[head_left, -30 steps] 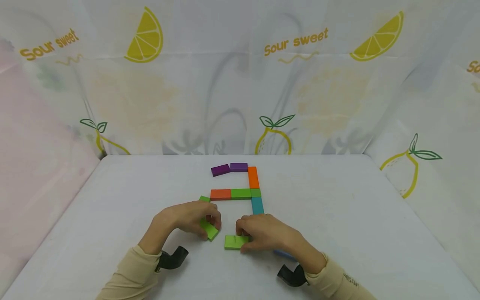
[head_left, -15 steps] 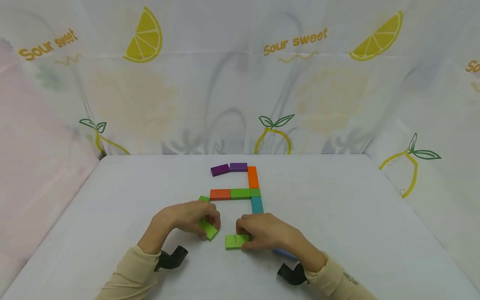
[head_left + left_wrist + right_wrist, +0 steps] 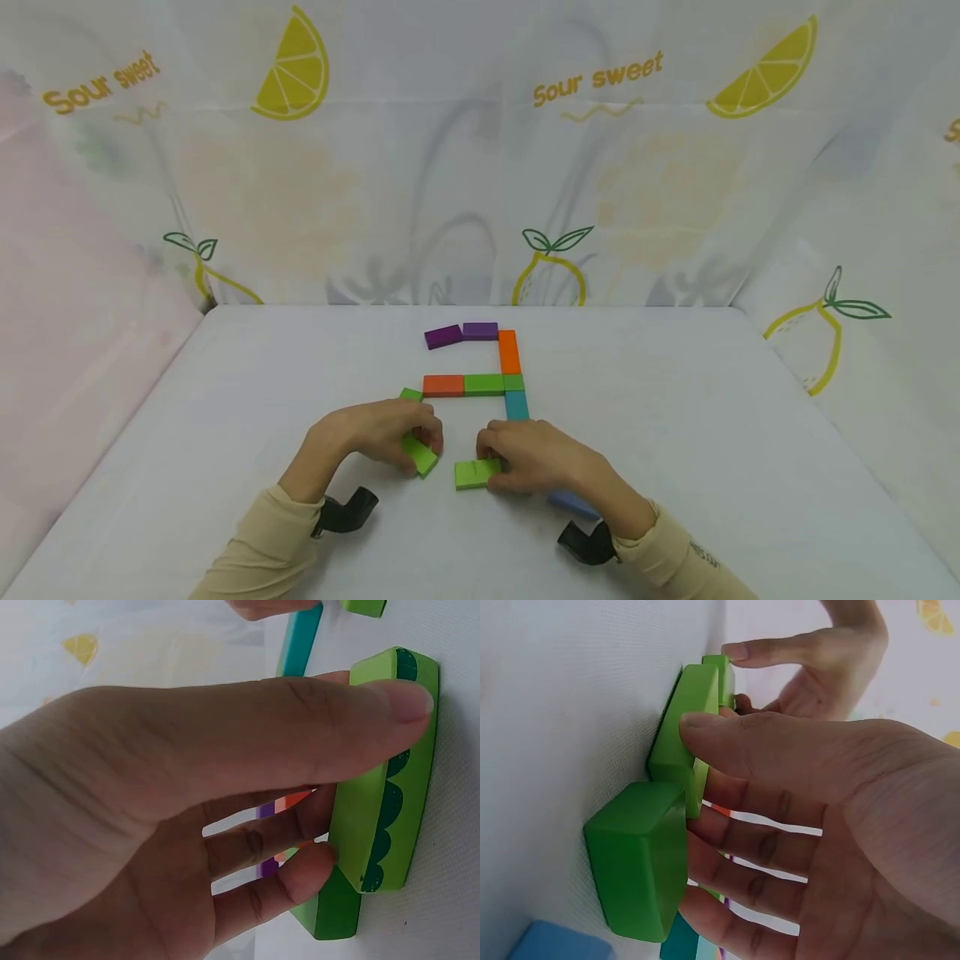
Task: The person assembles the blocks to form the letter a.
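Note:
My left hand [image 3: 378,433] pinches a light green block [image 3: 422,457] between thumb and fingers. Dark green scallops mark that block's side in the left wrist view, and a darker green block [image 3: 339,909] lies just behind it. Another light green block [image 3: 472,476] is held by my right hand [image 3: 536,454], its thumb on the near side and fingers behind. In the right wrist view this block is at the corner of a dark green block [image 3: 634,862], which my right hand hides from the head view. A gap separates the two held blocks.
Beyond the hands, a teal block [image 3: 517,405], small green block [image 3: 513,382], green block [image 3: 483,384], red-orange block [image 3: 443,386], orange block [image 3: 509,352] and two purple blocks [image 3: 480,332] form connected lines on the white table [image 3: 660,400]. A blue block [image 3: 573,503] lies under the right wrist.
My right hand has slid its light green block slightly away from me. The left hand keeps its grip in place, and the whole head view has shifted a little.

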The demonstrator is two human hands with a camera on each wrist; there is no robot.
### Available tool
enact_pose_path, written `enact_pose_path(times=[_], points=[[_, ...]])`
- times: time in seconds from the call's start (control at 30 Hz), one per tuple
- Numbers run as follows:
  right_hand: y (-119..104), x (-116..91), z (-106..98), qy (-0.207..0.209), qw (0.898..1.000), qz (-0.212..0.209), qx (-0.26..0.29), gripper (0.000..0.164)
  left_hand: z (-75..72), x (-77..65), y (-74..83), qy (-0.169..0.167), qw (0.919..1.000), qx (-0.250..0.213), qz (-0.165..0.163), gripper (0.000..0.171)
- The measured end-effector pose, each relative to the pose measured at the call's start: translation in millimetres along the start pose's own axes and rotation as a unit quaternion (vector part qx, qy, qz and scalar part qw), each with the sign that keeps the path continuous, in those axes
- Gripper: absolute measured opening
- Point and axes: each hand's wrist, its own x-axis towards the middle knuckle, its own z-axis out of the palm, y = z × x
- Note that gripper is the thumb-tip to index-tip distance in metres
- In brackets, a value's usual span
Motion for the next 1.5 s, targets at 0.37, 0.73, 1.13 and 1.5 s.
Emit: enact_pose_path(times=[0.37,0.73,1.13,1.5], points=[[5,4,2,0.024,1.000,0.010,-0.011,0.027,2.0,4.1,0.1,-0.003,0.9999,0.012,-0.009,0.024],[6,5,1,0.039,0.999,0.007,-0.022,0.029,4.2,9.5,4.0,0.011,0.9992,0.035,0.015,0.024],[8,5,1,0.046,0.999,0.010,-0.022,0.029,8.4,12.3,5.7,0.021,0.9971,0.065,0.035,0.026],[10,5,0,0.041,0.999,0.015,-0.019,0.028,2.3,10.4,0.7,0.056,0.9970,0.044,0.030,0.027]])
